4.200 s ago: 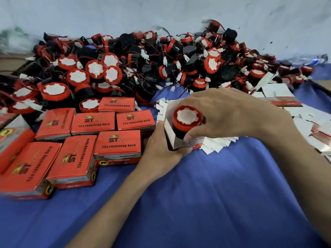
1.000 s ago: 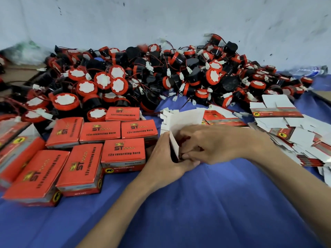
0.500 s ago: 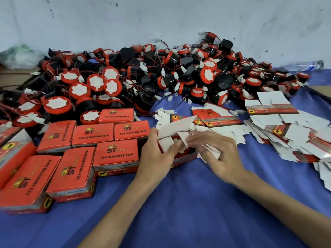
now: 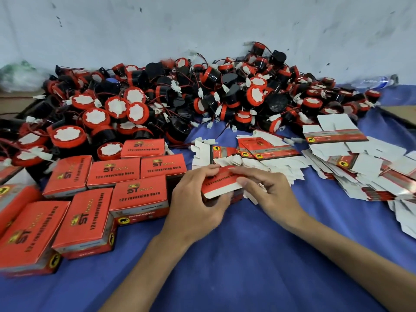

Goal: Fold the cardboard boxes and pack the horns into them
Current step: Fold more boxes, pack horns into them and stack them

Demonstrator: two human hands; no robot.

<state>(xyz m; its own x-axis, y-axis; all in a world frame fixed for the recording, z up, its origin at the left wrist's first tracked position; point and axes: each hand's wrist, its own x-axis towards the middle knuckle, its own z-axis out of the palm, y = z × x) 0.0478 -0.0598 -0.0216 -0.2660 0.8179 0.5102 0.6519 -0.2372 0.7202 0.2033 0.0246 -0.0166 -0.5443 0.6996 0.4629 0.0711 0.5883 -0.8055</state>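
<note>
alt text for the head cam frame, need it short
Two hands, left hand and right hand, hold a red box over a blue cloth. Closed red boxes lie at left, flat cartons at right, a heap of horns behind.

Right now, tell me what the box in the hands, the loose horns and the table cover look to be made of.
Box: thin printed cardboard, slightly glossy red outside, plain white edge showing; both hands grip it.
Horns: apparently moulded plastic, shiny black bodies with red rims; the white faces could be paper or plastic.
Table cover: blue woven-looking cloth, matte, with soft creases.
</note>
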